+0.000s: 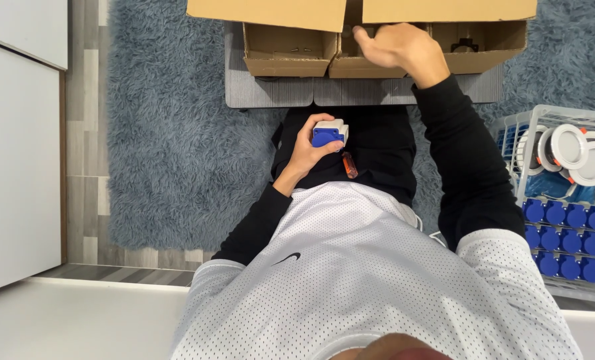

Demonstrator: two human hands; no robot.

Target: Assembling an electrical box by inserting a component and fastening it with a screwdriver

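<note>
Your right hand (pixel 396 48) reaches into the cardboard box (pixel 291 50), its fingertips hidden behind a flap. The box's top is cut off by the picture's upper edge. Your left hand (pixel 309 150) covers much of the blue-and-white socket (pixel 329 133). The wire basket (pixel 539 120) runs past the right edge.

Left hand (pixel 307 152) grips a blue-white socket (pixel 329 133); right hand (pixel 397 48) reaches into a cardboard box (pixel 361 65).

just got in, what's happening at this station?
A seated person's left hand holds a small blue-and-white socket over the lap. The right hand reaches into a cardboard box on a low grey table. A wire basket beside them holds more blue sockets and white round fixtures.
</note>
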